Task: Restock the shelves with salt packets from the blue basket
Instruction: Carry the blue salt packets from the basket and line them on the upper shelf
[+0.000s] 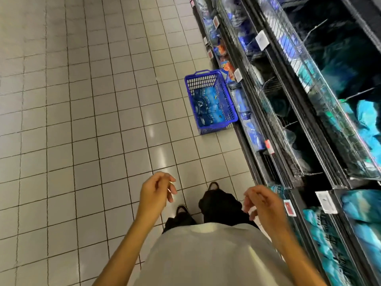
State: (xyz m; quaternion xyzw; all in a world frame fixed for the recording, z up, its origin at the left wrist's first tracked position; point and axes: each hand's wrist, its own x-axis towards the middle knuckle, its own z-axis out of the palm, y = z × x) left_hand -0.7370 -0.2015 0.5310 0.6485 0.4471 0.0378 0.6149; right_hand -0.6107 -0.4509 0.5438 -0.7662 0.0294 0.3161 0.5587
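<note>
A blue plastic basket [220, 96] stands on the tiled floor ahead, against the foot of the shelving on the right. Blue salt packets [208, 108] lie in its lower half. My left hand [156, 190] hangs in front of my body, fingers loosely curled and apart, holding nothing. Level with it, close to the shelf edge, my right hand [261, 201] is also loosely curled and holds nothing. Both hands are well short of the basket. The shelves [288, 124] run along the right, with blue packets on the lowest tier [253, 131] beside the basket.
Teal and blue packages [362, 205] fill the nearer shelf bays. Price tags [289, 207] hang on the shelf rails. Pale floor tiles [82, 120] spread to the left. My dark shoes [213, 185] and trousers show below my white shirt.
</note>
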